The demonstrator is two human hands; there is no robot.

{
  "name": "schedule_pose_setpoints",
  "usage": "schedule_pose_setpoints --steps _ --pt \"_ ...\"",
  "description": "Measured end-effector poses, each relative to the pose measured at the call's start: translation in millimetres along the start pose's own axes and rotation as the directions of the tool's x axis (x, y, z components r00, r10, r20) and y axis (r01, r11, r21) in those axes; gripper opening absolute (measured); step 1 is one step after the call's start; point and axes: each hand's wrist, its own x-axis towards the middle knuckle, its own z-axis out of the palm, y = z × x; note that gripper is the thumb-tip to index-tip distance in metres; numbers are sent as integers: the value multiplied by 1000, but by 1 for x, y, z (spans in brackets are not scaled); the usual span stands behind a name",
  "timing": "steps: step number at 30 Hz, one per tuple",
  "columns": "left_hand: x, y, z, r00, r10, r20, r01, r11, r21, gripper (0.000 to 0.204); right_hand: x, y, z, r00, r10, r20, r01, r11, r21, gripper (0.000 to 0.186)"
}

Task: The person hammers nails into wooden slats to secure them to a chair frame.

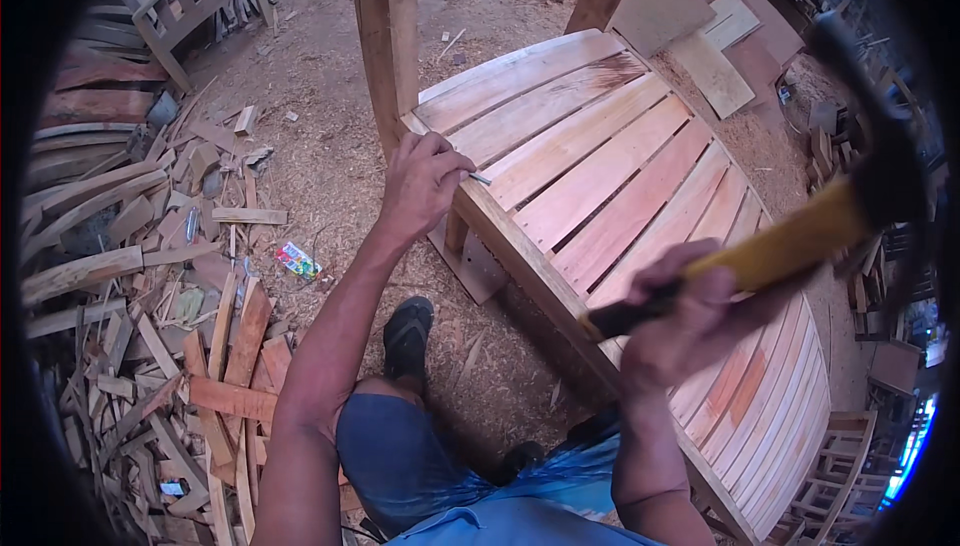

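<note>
A slatted wooden bench [607, 189] runs from the upper middle down to the lower right, its pale slats lying across a frame rail. My left hand [420, 184] rests at the near rail by the far-end post, closed on a thin metal pin [481, 179]. Its tip lies over a slat end; whether it is a nail or a punch I cannot tell. In my right hand [672, 331] is a hammer [795, 238] with a yellow and black handle, raised above the slats. The dark hammer head is blurred, up at the right.
Offcuts and boards [130, 276] are heaped along the left. A small wooden frame with slats [195, 6] stands at the upper left. Flat panels [700, 46] lie beyond the bench. Sawdust covers the floor [330, 146], where a colourful wrapper [298, 260] lies.
</note>
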Motion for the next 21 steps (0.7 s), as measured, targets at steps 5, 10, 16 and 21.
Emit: schedule_pose_setpoints --steps 5,10,16,21 --pt "-8 -2 -1 999 32 -16 -31 998 57 13 -70 63 16 682 521 513 -306 840 -448 70" --pt "-3 14 -5 987 129 -91 -116 985 128 12 -50 32 -19 706 598 379 -504 800 -325 72" --pt "-18 -3 2 999 40 31 -37 993 -110 16 -4 -26 -31 897 403 182 -405 914 -27 70" --pt "-9 6 8 997 13 79 -3 992 -125 15 44 -63 -51 956 92 -277 -90 996 20 51"
